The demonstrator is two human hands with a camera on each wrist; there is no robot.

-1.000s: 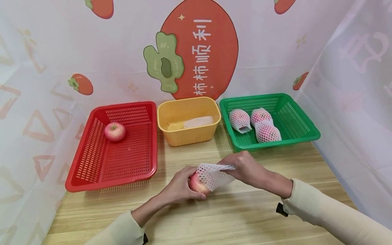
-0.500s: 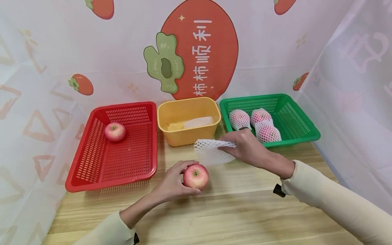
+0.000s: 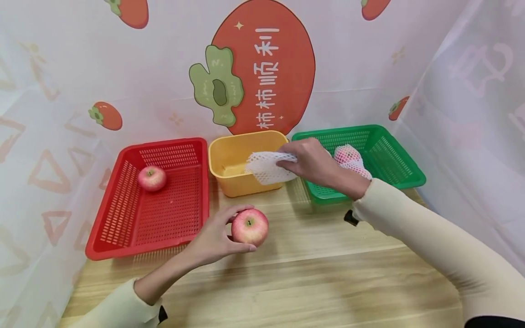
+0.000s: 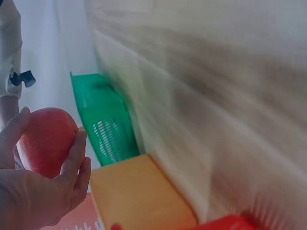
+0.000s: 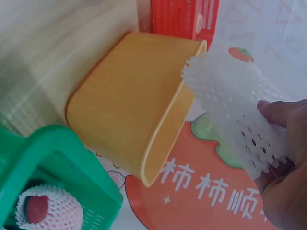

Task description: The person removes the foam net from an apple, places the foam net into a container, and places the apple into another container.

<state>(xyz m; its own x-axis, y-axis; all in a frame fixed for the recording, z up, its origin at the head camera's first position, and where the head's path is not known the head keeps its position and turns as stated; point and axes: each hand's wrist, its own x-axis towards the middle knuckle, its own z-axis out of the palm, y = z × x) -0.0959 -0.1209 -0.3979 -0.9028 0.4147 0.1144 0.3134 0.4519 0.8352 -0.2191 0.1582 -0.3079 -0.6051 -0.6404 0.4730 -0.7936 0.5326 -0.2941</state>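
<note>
My left hand (image 3: 215,237) grips a bare red apple (image 3: 250,227) from its left side, stem up, above the wooden table. In the left wrist view, fingers and thumb curl round the apple (image 4: 48,141). My right hand (image 3: 309,161) pinches a white foam net sleeve (image 3: 268,167) by its right end, over the front rim of the yellow bin (image 3: 231,184). The right wrist view shows the sleeve (image 5: 230,96) hanging flat, with nothing inside it that I can see, beside the mouth of the bin (image 5: 124,91).
A red basket (image 3: 172,223) at the left holds another bare apple (image 3: 152,178). The green basket (image 3: 393,159) at the right holds net-wrapped apples (image 3: 347,155), partly hidden by my right arm. A printed cloth backdrop (image 3: 348,54) stands behind the containers.
The net sleeve has come off the apple in my left hand. My right hand has carried it up and back to the yellow bin, while the left moved slightly left with the apple.
</note>
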